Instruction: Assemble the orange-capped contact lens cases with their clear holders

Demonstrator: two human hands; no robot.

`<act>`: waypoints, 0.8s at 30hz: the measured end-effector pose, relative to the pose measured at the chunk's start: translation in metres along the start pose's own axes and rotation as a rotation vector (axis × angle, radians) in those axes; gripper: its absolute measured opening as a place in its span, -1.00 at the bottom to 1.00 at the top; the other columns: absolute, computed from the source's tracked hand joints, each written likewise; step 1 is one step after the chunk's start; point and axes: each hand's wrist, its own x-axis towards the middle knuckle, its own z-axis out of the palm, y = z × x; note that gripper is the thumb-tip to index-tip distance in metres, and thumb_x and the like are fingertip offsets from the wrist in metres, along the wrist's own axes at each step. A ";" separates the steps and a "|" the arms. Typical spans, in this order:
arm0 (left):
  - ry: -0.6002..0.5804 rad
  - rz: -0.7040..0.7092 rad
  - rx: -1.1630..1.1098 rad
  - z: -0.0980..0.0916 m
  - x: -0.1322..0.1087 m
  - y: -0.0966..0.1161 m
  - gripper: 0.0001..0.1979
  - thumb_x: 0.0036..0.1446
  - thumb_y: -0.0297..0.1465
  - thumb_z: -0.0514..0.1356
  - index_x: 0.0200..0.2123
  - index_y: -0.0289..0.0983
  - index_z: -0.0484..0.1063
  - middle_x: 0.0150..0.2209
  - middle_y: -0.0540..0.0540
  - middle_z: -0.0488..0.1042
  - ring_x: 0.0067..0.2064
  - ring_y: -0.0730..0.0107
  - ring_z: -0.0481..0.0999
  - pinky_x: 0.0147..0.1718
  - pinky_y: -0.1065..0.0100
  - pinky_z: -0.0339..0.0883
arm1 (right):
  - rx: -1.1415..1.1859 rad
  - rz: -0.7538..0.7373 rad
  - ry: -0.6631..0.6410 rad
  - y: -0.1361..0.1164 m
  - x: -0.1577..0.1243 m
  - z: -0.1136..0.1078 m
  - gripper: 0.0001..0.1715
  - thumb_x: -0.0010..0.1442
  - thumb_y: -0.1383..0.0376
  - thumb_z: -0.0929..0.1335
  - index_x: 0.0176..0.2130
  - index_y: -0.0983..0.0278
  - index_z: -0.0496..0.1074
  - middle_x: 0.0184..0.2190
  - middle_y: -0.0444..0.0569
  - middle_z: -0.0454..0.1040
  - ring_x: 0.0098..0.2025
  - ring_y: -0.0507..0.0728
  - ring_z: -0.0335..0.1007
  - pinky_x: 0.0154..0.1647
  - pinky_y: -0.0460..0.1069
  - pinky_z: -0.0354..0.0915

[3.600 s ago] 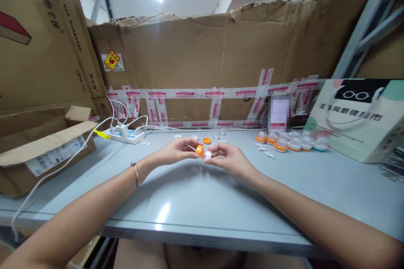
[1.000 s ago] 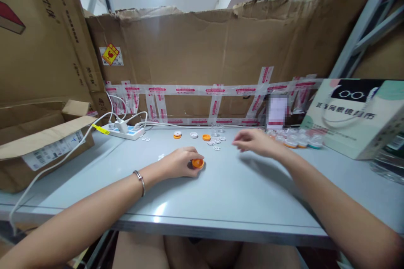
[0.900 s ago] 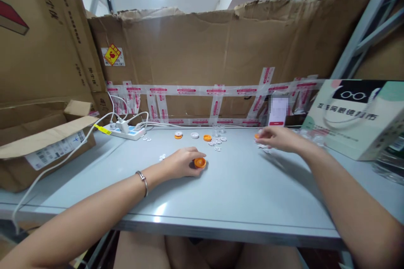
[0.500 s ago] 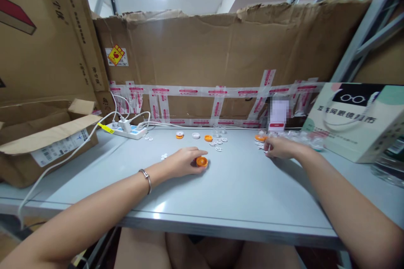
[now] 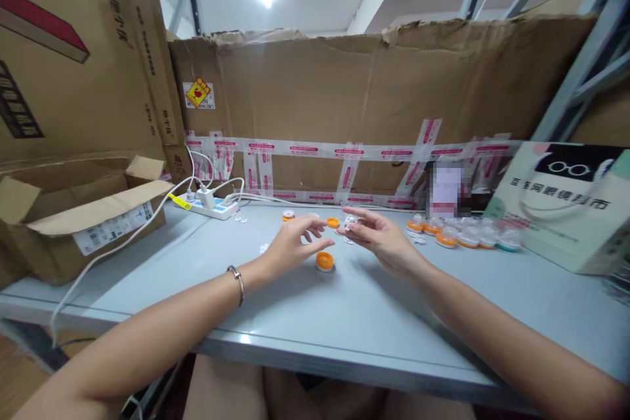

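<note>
An orange round cap (image 5: pixel 325 261) with a white lower rim rests on the table, its hollow side up. Just left of it hovers my left hand (image 5: pixel 291 244), its fingers apart and holding nothing. My right hand (image 5: pixel 386 236) is above the table to the cap's right, thumb and fingers pinching a small white plastic piece (image 5: pixel 351 222). Behind the hands sits another orange ring (image 5: pixel 333 223), and my right fingers partly cover white pieces lying there. An orange and white stacked cap (image 5: pixel 288 215) stands farther left.
Several clear-domed orange caps (image 5: pixel 447 238) cluster at the right, before a paper bag (image 5: pixel 556 210). A power strip (image 5: pixel 214 207) with white cables lies at the back left, beside an open carton (image 5: pixel 98 210). A big cardboard sheet (image 5: pixel 305 92) walls off the back.
My left hand has let go of the orange cap, which now stands on the table. My right hand has come left from the clear-domed caps, carrying a small white piece. The view has shifted slightly.
</note>
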 end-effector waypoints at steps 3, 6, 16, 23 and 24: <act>0.051 -0.029 -0.086 0.001 0.000 0.003 -0.74 -0.03 -0.33 0.23 -0.26 -0.33 0.35 -0.33 -0.08 0.45 -0.36 0.47 0.45 -0.42 0.46 0.36 | 0.034 -0.018 0.007 0.002 -0.002 0.018 -0.54 -0.28 0.20 0.50 -0.31 0.27 0.43 -0.46 -0.13 0.48 -0.30 0.07 0.44 -0.11 0.01 0.26; 0.106 -0.018 -0.105 0.000 0.000 0.003 -0.77 -0.02 -0.37 0.23 -0.27 -0.34 0.35 -0.35 -0.09 0.47 -0.34 0.45 0.47 -0.40 0.45 0.37 | 0.013 -0.028 0.011 0.001 -0.002 0.030 -0.60 -0.32 0.21 0.51 -0.41 0.29 0.44 -0.45 -0.11 0.51 -0.34 0.05 0.43 -0.12 0.02 0.26; 0.278 0.013 -0.124 -0.002 0.001 -0.004 -0.87 -0.01 -0.40 0.22 -0.37 -0.34 0.46 -0.39 -0.10 0.54 -0.36 0.41 0.53 -0.31 0.38 0.44 | -0.157 -0.076 -0.006 -0.004 0.008 0.015 -0.50 -0.18 0.13 0.45 -0.19 0.23 0.44 -0.34 -0.03 0.55 -0.22 0.12 0.44 -0.14 0.03 0.26; 0.231 -0.030 -0.067 -0.003 0.002 -0.008 -0.87 -0.03 -0.42 0.23 -0.37 -0.37 0.46 -0.39 -0.13 0.54 -0.37 0.41 0.53 -0.32 0.39 0.45 | -1.009 -0.087 -0.094 0.016 0.044 -0.041 -0.76 -0.11 0.20 0.39 -0.41 0.30 0.51 -0.45 -0.01 0.51 -0.38 0.14 0.39 -0.34 0.00 0.25; 0.218 -0.027 -0.062 -0.002 0.002 -0.008 -0.86 -0.04 -0.43 0.23 -0.37 -0.37 0.46 -0.39 -0.13 0.54 -0.37 0.41 0.53 -0.33 0.40 0.45 | -1.097 -0.101 -0.114 0.022 0.047 -0.045 -0.75 -0.09 0.21 0.38 -0.36 0.29 0.51 -0.43 -0.02 0.50 -0.39 0.12 0.38 -0.35 -0.02 0.24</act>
